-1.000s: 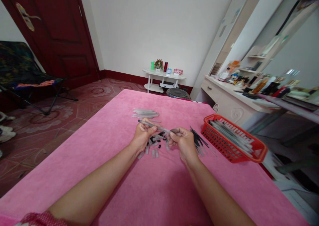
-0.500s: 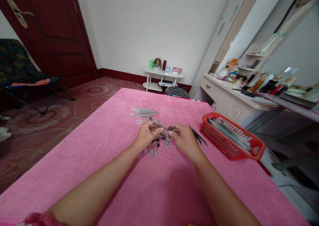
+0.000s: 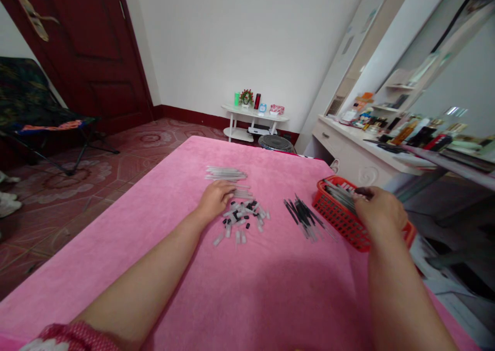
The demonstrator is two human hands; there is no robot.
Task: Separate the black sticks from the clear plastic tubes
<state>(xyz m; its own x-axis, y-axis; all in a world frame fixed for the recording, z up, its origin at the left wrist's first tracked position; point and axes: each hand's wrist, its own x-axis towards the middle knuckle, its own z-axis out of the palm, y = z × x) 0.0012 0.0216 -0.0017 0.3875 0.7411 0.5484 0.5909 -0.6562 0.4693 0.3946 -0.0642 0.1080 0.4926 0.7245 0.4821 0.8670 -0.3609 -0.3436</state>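
Observation:
My left hand (image 3: 215, 200) rests low on the table, fingers curled at the left ends of a few clear pen barrels (image 3: 243, 192); its fingertips are partly hidden. Behind it lies a row of more clear barrels (image 3: 224, 173). Small clear and black pen caps (image 3: 237, 217) are scattered just right of and in front of that hand. Over the red basket (image 3: 340, 226) is my right hand (image 3: 381, 206), its fingers closed at the ends of the pens (image 3: 340, 194) inside, seemingly around one pen. Dark refills (image 3: 303, 214) lie loosely fanned left of the basket.
A pink cloth (image 3: 247, 289) covers the table. To the right stands a white dresser (image 3: 351, 150) crowded with bottles. A small white stand (image 3: 253, 113) is at the far wall, with a round dark stool (image 3: 276, 143) by it. A folding chair (image 3: 46, 119) sits left.
My hands have parted from the pen they worked on together above the caps. The right moved right to the basket; the left shifted slightly left, to the clear barrels.

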